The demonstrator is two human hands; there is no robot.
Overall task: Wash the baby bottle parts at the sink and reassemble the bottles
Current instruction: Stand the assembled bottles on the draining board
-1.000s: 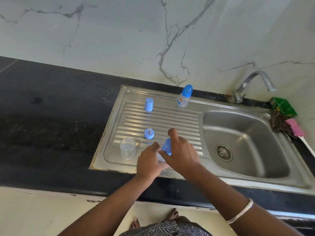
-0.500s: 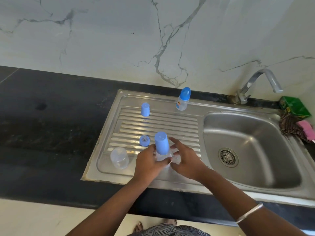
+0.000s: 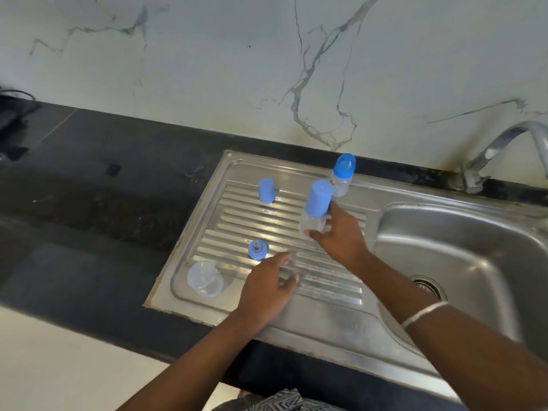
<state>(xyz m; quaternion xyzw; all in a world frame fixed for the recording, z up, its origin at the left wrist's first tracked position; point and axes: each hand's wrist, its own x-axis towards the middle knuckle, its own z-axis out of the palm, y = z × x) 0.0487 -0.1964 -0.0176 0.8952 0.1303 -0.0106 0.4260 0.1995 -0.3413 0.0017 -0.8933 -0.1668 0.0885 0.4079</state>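
My right hand (image 3: 341, 235) grips a clear baby bottle with a blue cap (image 3: 316, 204) by its body and holds it upright over the ribbed steel drainboard (image 3: 323, 287). My left hand (image 3: 268, 287) hovers over the drainboard's front with relaxed fingers and holds nothing. A second capped bottle (image 3: 342, 175) stands at the drainboard's back edge. A loose blue cap (image 3: 266, 190) stands at the back left. A blue collar with its teat (image 3: 257, 249) sits in front of it, left of my left hand. An open clear bottle body (image 3: 204, 278) stands at the front left corner.
The sink basin (image 3: 462, 247) with its drain (image 3: 427, 284) lies to the right, and the tap (image 3: 504, 146) rises behind it. Black countertop (image 3: 89, 218) stretches to the left. A marble wall (image 3: 267, 69) backs the counter.
My left hand has let go of the capped bottle and dropped toward the front of the drainboard. My right hand has carried the bottle up and back, toward the other capped bottle.
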